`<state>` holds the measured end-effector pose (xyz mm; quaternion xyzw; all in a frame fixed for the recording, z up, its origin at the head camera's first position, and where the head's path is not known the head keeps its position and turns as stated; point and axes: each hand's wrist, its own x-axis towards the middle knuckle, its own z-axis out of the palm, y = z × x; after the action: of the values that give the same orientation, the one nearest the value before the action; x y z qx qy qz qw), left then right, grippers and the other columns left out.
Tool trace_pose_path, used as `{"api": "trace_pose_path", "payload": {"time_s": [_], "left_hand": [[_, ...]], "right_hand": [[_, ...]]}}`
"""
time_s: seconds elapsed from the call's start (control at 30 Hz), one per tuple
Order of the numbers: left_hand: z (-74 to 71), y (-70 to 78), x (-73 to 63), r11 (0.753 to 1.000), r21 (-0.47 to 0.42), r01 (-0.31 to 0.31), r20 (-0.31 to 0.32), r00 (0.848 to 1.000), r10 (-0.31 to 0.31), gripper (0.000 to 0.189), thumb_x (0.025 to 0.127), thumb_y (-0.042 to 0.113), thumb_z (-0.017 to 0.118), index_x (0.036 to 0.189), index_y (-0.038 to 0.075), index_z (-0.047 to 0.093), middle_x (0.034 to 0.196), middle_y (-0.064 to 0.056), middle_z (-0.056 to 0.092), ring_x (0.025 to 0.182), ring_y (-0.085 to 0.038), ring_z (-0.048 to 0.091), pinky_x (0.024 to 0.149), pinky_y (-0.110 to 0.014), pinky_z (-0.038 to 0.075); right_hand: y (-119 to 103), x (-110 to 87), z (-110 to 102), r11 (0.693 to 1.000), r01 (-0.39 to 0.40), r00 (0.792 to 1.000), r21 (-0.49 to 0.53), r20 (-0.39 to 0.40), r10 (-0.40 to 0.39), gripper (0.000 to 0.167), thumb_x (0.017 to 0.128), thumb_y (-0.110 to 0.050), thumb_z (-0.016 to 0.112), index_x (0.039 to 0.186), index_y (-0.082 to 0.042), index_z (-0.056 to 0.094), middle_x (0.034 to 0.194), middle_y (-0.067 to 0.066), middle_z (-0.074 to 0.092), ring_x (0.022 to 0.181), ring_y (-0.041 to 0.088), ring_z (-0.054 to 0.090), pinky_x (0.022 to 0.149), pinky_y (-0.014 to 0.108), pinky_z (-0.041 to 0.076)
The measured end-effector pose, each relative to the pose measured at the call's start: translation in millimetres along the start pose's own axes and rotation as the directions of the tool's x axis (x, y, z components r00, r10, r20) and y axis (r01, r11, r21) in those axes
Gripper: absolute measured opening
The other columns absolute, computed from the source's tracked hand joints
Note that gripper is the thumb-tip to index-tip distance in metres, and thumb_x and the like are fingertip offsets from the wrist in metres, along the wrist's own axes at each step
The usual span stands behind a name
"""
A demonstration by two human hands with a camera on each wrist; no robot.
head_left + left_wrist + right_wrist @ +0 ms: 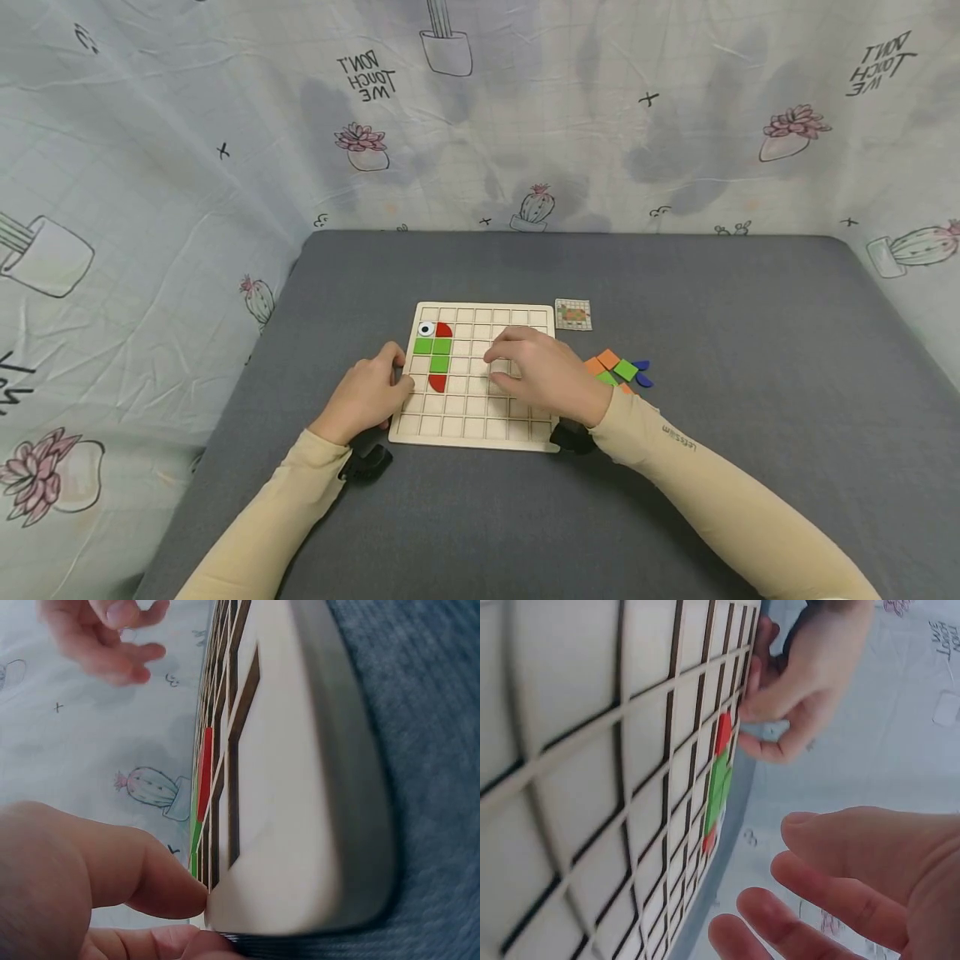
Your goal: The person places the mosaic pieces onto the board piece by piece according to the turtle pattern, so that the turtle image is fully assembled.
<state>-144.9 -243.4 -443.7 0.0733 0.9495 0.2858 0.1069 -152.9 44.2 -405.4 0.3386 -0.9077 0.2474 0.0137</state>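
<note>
A pattern appears only partly laid on the grid board [476, 425]: toward its left side, an eye disc [426, 329], two red pieces [444, 331] and three green squares [440, 364] have been set, while most of its cells are left unfilled. Orange pieces [608, 358], green pieces [626, 370] and blue pieces [643, 380] are left loose on the surface [675, 292] to the right of the board, partly hidden by the right arm; a small picture card [573, 315] is placed beside the board's upper right corner. The board lies between the hands: its left edge is held by the thumb and bent fingers of the left hand [363, 392], and the right hand [543, 371] is poised above its right half, thumb and fingers spread, with nothing seen to be gripped.
</note>
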Motion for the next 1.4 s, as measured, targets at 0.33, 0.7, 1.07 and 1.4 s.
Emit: {"api": "trace_pose_path", "payload": {"time_s": [0.33,0.7,1.07,1.4], "left_hand": [[-0.1,2.2,-0.1,1.0,0.015,0.008,0.0,1.0,-0.008,0.024,0.101,0.019,0.056,0.12,0.005,0.051,0.067,-0.005,0.056,0.039,-0.017,0.056,0.045,-0.033,0.043],[-1.2,4.7,0.5,0.999,0.015,0.034,0.005,0.999,-0.034,0.024,0.101,0.019,0.056,0.12,0.005,0.051,0.065,-0.005,0.057,0.039,-0.018,0.056,0.045,-0.033,0.042],[-0.5,5.6,-0.1,0.999,0.022,0.037,0.0,0.999,-0.037,0.024,0.1,0.018,0.056,0.119,0.005,0.051,0.065,-0.005,0.057,0.039,-0.017,0.056,0.045,-0.033,0.042],[-1.4,6.1,-0.2,0.999,0.025,0.039,0.008,0.999,-0.04,0.024,0.101,0.02,0.055,0.12,0.005,0.051,0.065,-0.005,0.057,0.039,-0.016,0.056,0.044,-0.032,0.042]], "right_hand": [[27.5,-31.8,-27.4,0.997,-0.07,0.994,-0.013,-0.083,0.069,0.018,0.092,-0.012,0.077,0.109,-0.007,0.078,0.114,0.006,0.072,0.099,0.024,0.07,0.074,0.037,0.056],[56.9,-56.1,-49.3,0.986,-0.164,0.984,-0.006,-0.072,0.163,0.025,0.091,-0.007,0.078,0.116,-0.005,0.076,0.126,0.017,0.069,0.083,0.02,0.076,0.071,0.038,0.06],[78.7,-65.8,-56.8,0.967,-0.247,0.969,-0.068,-0.049,0.244,0.032,0.091,-0.008,0.076,0.123,-0.004,0.074,0.122,0.014,0.07,0.101,0.032,0.07,0.079,0.047,0.058],[88.9,-67.6,-61.3,0.962,-0.267,0.964,-0.06,-0.021,0.266,0.034,0.092,-0.009,0.076,0.125,-0.002,0.073,0.123,0.017,0.069,0.108,0.036,0.067,0.084,0.052,0.057]]}}
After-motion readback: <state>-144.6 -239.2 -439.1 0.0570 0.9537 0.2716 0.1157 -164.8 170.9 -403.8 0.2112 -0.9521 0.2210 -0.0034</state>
